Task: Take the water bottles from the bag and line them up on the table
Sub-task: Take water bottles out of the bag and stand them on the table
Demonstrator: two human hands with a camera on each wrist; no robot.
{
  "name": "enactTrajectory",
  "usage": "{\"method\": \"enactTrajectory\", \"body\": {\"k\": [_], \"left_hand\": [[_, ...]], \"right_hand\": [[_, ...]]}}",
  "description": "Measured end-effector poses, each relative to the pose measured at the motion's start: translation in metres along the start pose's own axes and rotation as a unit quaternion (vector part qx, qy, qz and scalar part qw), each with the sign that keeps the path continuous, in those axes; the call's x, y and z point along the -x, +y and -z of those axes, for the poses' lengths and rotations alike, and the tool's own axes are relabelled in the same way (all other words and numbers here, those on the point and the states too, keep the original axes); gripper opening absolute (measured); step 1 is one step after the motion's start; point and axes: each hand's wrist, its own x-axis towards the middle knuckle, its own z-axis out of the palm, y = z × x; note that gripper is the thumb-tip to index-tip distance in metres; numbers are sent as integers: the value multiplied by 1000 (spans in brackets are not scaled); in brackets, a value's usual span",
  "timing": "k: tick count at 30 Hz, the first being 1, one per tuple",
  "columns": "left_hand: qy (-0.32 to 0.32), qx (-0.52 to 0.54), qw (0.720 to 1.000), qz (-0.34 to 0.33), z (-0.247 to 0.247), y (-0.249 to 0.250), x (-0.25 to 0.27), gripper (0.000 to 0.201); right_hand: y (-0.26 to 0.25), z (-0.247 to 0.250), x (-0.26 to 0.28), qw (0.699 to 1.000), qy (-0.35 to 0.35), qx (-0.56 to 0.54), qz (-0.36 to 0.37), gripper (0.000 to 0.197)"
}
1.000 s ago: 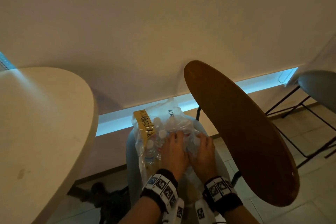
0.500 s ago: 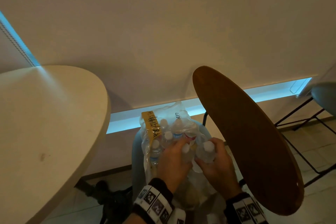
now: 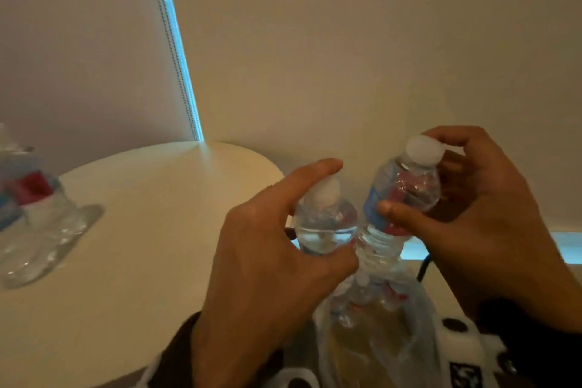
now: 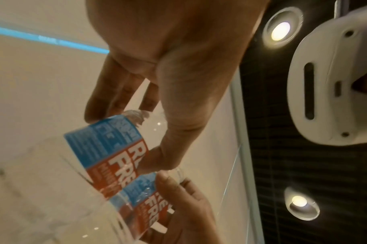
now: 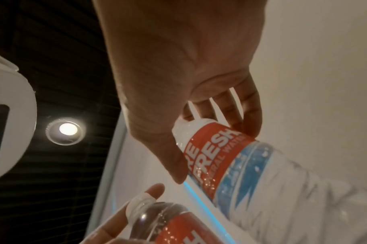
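**What I can't make out from here**

My left hand [image 3: 267, 264] covers the label and lower body of the bottle [image 3: 326, 224] it grips, so from my head only the cap and shoulder show. The bottle in my right hand [image 3: 400, 198] has its back hidden by my right hand [image 3: 491, 224], and its base sinks behind the other bottle. The bottles left in the plastic bag [image 3: 378, 346] are smeared through the film; I cannot count them. On the table [image 3: 141, 261], a water bottle [image 3: 31, 214] at the left edge is blurred and partly cut off. In both wrist views the bottle bases run out of frame.
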Motion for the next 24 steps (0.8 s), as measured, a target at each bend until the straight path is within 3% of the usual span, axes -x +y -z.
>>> {"method": "enactTrajectory", "body": {"k": [4,12,24], "left_hand": [[39,-37,999,1,66,8,-5,78],[136,-145,978,59,158,-16,4,78],[233,-220,936,149,223,-74,20,84]], "right_hand": [[-40,-43,-39,995,-59,-38,65,63],[-73,-152,-84,974,-187,-93,87,65],[-113,-289,-102,939,-304,-79,139,63]]}}
